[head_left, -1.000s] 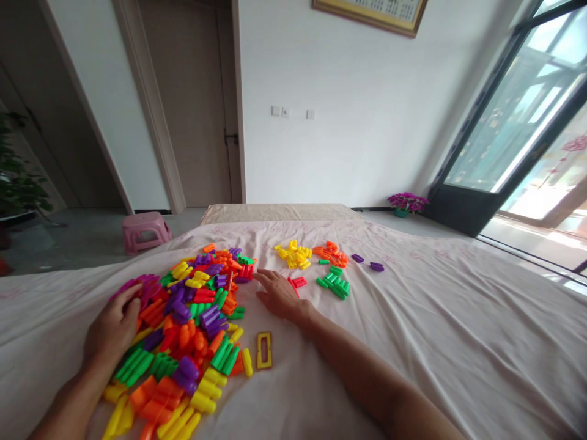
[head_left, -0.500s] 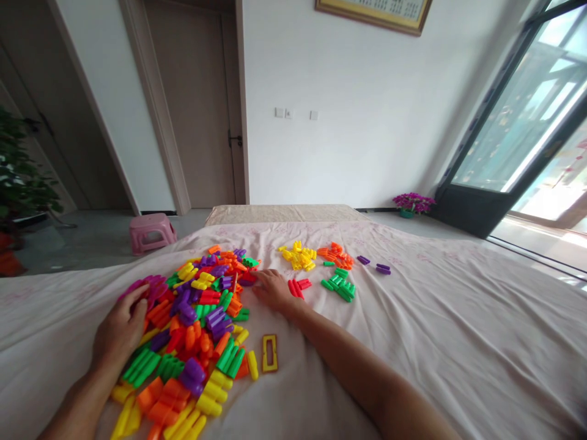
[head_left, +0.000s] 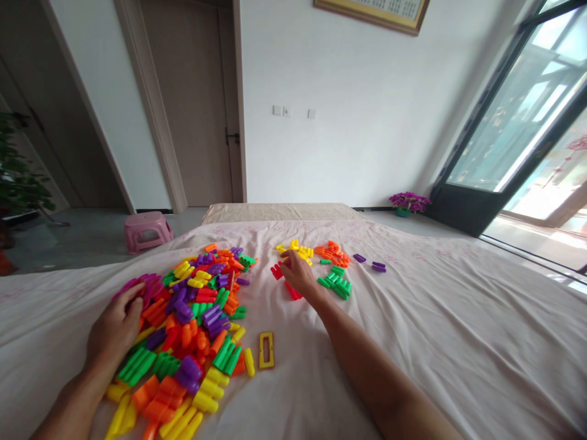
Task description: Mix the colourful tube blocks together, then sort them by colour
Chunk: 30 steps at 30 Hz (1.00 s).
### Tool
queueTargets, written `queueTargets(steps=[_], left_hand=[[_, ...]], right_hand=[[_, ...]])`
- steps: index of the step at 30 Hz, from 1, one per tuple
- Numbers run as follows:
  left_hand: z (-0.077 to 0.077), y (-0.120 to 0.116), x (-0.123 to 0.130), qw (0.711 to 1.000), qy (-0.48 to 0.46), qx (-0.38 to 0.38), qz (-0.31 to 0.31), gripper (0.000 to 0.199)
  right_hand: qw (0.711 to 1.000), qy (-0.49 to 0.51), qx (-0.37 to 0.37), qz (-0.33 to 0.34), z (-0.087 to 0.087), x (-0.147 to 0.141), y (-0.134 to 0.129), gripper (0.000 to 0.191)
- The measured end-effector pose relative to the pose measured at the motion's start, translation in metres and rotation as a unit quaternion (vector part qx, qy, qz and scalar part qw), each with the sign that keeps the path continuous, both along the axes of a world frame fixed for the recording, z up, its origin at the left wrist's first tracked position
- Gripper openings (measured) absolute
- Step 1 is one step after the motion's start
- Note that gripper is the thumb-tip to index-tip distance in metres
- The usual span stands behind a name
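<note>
At the left edge of a mixed pile of plastic building blocks [head_left: 187, 335], my left hand [head_left: 112, 324] has its fingers curled at a magenta plastic piece [head_left: 149, 288]. Part of that piece is hidden behind the fingers. My right hand [head_left: 299, 275] pinches a red block [head_left: 276, 271] just above the cloth. Under and beside that hand lie other red blocks [head_left: 292, 291]. Just beyond it is a group of yellow blocks [head_left: 302, 252], partly covered by the fingers. Green blocks [head_left: 337, 282] lie to the right, with orange blocks [head_left: 332, 253] behind them.
A pale patterned cloth [head_left: 413, 342] with folds covers the surface. Two purple blocks [head_left: 378, 267] lie at the far right of the groups. A yellow rectangular frame [head_left: 266, 351] lies right of the pile. A pink stool [head_left: 147, 231] stands on the floor at left.
My right hand has moved right, away from the pile's edge, to the red blocks, with a red block now in its fingers. My left hand stays at the magenta piece.
</note>
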<state>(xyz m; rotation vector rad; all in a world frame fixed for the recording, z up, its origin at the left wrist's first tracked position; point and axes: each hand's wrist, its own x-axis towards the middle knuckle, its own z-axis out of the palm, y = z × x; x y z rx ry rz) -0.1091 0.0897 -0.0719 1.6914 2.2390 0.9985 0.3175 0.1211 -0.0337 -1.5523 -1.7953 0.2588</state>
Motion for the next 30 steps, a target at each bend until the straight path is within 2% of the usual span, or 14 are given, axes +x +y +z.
queueTargets(steps=[5, 8, 10, 13, 16, 18, 23, 30], left_hand=[[0.0, 0.001, -0.001, 1.0, 0.006, -0.001, 0.002, 0.053], [0.001, 0.001, 0.0, 1.0, 0.005, 0.0, 0.002, 0.052], [0.001, 0.0, 0.0, 1.0, 0.003, -0.001, 0.001, 0.052], [0.002, 0.0, 0.001, 1.0, 0.001, -0.002, 0.004, 0.052], [0.003, -0.001, 0.002, 1.0, -0.002, -0.009, 0.005, 0.053], [0.004, -0.001, 0.002, 1.0, -0.004, -0.014, 0.005, 0.053], [0.004, -0.001, 0.003, 1.0, -0.007, -0.008, 0.0, 0.054], [0.003, -0.001, 0.003, 1.0, -0.002, -0.002, -0.001, 0.053]], right_hand=[[0.993, -0.1, -0.043, -0.051, 0.014, 0.021, -0.001, 0.022], [0.992, -0.118, -0.008, -0.045, 0.016, 0.022, -0.001, 0.022], [0.994, -0.108, 0.027, -0.012, 0.016, 0.015, -0.003, 0.025], [0.991, -0.098, 0.049, 0.075, 0.014, -0.005, -0.01, 0.026], [0.977, -0.119, 0.056, 0.167, 0.008, -0.027, -0.02, 0.029], [0.967, -0.144, 0.055, 0.205, 0.001, -0.04, -0.024, 0.037], [0.956, -0.189, 0.015, 0.226, -0.02, -0.061, -0.022, 0.049], [0.951, -0.191, 0.032, 0.24, -0.029, -0.065, -0.018, 0.033]])
